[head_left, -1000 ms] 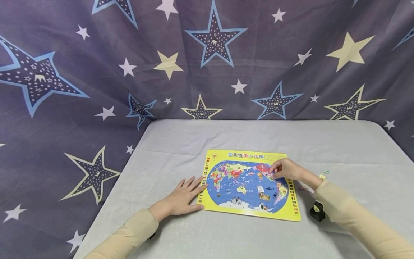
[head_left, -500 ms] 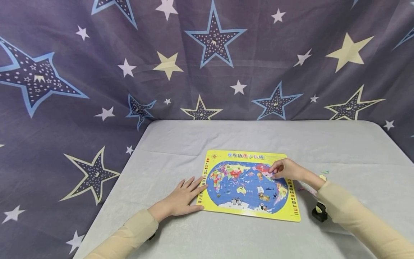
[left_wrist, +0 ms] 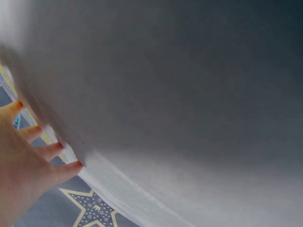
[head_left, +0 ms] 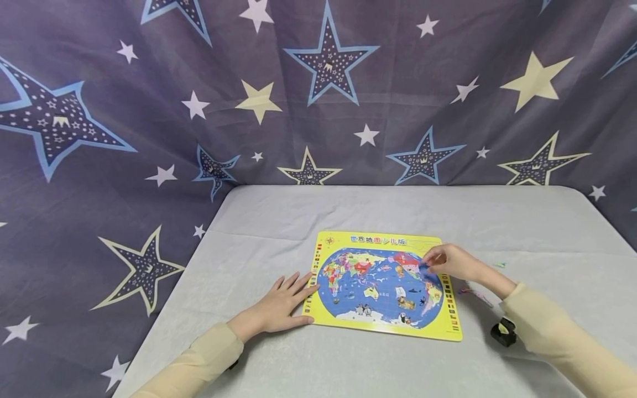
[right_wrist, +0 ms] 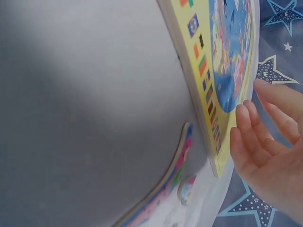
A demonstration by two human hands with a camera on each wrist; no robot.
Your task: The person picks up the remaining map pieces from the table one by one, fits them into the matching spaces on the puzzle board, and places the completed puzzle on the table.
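Note:
A yellow-bordered world map puzzle board [head_left: 383, 329] lies on the grey cloth. My left hand [head_left: 276, 307] is spread flat, fingertips resting on the board's left edge; the left wrist view shows its fingers [left_wrist: 49, 151] straight and apart. Over the map's upper right hovers my right hand [head_left: 450, 262], fingers loosely bent near the blue ocean area. In the right wrist view that hand [right_wrist: 270, 137] shows no piece between its fingers. A long curved puzzle piece [right_wrist: 161, 184] and a small puzzle piece [right_wrist: 186, 190] lie beside the board's right side.
The table [head_left: 278, 221] is covered in grey cloth and backed by a star-patterned curtain [head_left: 318, 127]. A black wrist device [head_left: 504, 331] sits under the right cuff. Another small green piece [head_left: 500, 265] lies right of the right hand.
My right hand has drawn back slightly to the right from the pink and red part of the map, its fingers loosening. My left hand stays on the board's edge.

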